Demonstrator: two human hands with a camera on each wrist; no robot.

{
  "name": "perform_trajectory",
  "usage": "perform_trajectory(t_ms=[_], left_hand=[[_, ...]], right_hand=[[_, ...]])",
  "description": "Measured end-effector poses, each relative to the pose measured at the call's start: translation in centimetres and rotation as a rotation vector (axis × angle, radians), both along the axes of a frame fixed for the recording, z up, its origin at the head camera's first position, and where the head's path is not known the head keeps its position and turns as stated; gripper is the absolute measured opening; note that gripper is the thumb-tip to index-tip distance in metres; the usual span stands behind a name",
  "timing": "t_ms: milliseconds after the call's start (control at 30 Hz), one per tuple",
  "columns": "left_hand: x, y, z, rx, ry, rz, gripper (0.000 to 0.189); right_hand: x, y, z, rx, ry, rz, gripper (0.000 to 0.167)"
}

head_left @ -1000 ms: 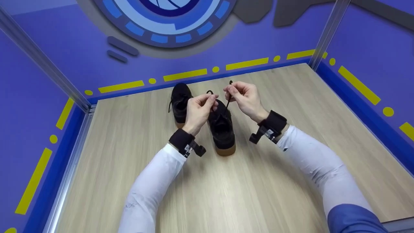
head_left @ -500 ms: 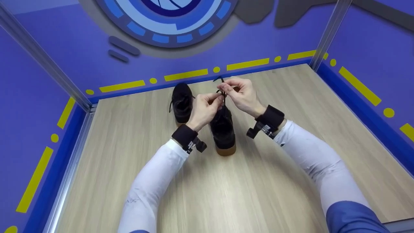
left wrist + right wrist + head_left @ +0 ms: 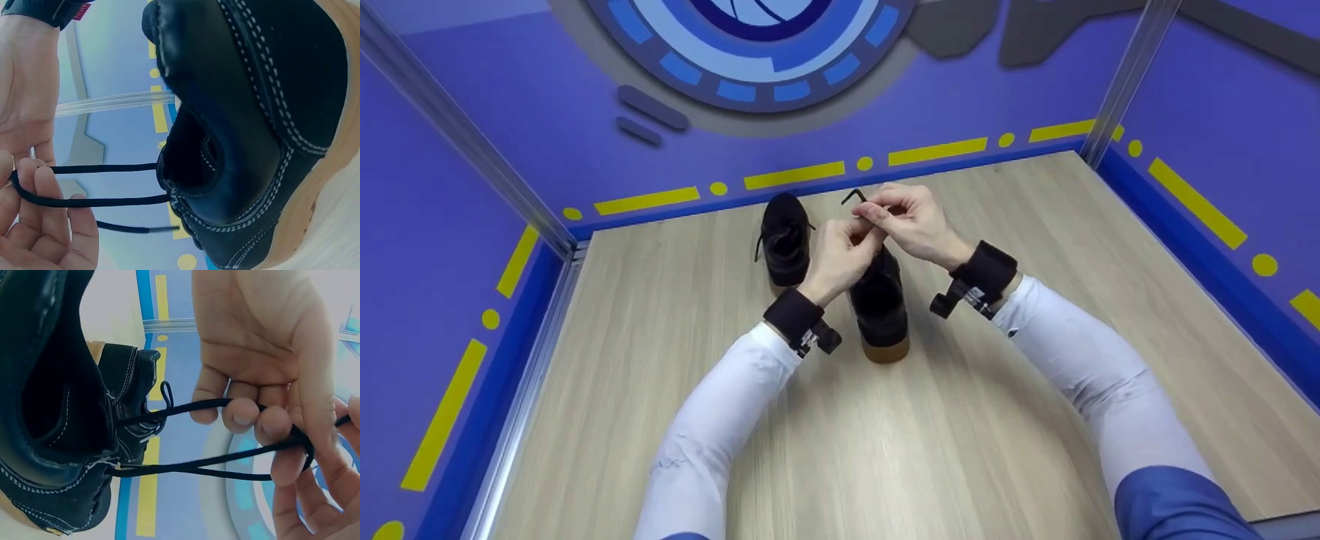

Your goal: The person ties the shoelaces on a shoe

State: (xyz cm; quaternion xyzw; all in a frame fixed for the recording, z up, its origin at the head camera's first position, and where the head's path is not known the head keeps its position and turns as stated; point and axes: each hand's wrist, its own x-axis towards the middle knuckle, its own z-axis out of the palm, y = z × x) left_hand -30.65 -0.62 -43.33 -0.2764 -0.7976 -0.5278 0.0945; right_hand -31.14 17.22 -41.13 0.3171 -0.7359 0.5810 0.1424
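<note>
A black shoe with pale stitching and a tan sole stands under both hands, its heel nearest me. Its black shoelaces run taut from the shoe up to the fingers. My left hand pinches a lace above the tongue; in the right wrist view its curled fingers hold lace strands. Touching it, my right hand pinches lace too, and a bent lace end sticks out past its fingertips. The fingers hide where the laces cross.
A second black shoe stands to the left and slightly farther back, its laces hanging at the sides. Both shoes are on a wood-grain tabletop. Blue-purple panels with yellow marks wall it at the back and sides.
A second ago the hands were apart, each with a lace. The right hand has moved left and the left hand right, so they now meet over the shoe, bringing the laces together.
</note>
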Motion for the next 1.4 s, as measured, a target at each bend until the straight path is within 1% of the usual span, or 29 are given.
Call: perform_trajectory(t_ms=[100, 233, 333, 467, 533, 633, 700, 767, 933, 1067, 1200, 1300, 1400], left_hand=[[0.0, 0.0, -0.1, 0.053, -0.046, 0.006, 0.032], [0.1, 0.0, -0.2, 0.098, -0.094, 0.015, 0.031], [0.1, 0.0, -0.3, 0.106, -0.114, 0.031, 0.030], [0.1, -0.1, -0.4, 0.109, -0.135, 0.047, 0.029], [0.1, -0.2, -0.4, 0.108, -0.141, 0.052, 0.030], [0.1, -0.2, -0.4, 0.106, -0.144, 0.071, 0.031], [0.1, -0.2, -0.4, 0.107, -0.147, 0.083, 0.032], [0.1, -0.2, -0.3, 0.113, -0.153, 0.098, 0.031], [0.1, -0.1, -0.3, 0.141, -0.174, 0.114, 0.031], [0.2, -0.2, -0.4, 0.157, -0.184, 0.113, 0.031], [0.2, -0.2, -0.5, 0.166, -0.184, 0.107, 0.031], [0.2, -0.2, -0.5, 0.163, -0.181, 0.099, 0.032], [0.3, -0.3, -0.5, 0.155, -0.174, 0.099, 0.032]], right_hand=[[0.1, 0.3, 0.2, 0.017, -0.043, 0.010, 0.016], [0.0, 1.1, 0.4, 0.066, -0.124, -0.019, 0.018], [-0.2, 1.8, 0.3, 0.137, -0.191, -0.052, 0.021], [-0.4, 2.9, -0.4, 0.249, -0.261, -0.066, 0.023], [-0.3, 3.4, -0.7, 0.292, -0.279, -0.065, 0.022], [-0.3, 4.0, -1.0, 0.338, -0.280, -0.065, 0.020], [-0.2, 4.3, -1.0, 0.338, -0.292, -0.045, 0.019], [-0.1, 4.6, -0.9, 0.314, -0.312, -0.009, 0.019], [0.5, 4.5, -0.3, 0.199, -0.371, 0.085, 0.022], [0.8, 3.9, -0.1, 0.130, -0.375, 0.097, 0.023], [1.1, 3.3, -0.3, 0.086, -0.354, 0.077, 0.019], [1.0, 3.1, -0.8, 0.093, -0.290, 0.053, 0.016], [0.9, 2.7, -1.7, 0.139, -0.203, 0.011, 0.013]])
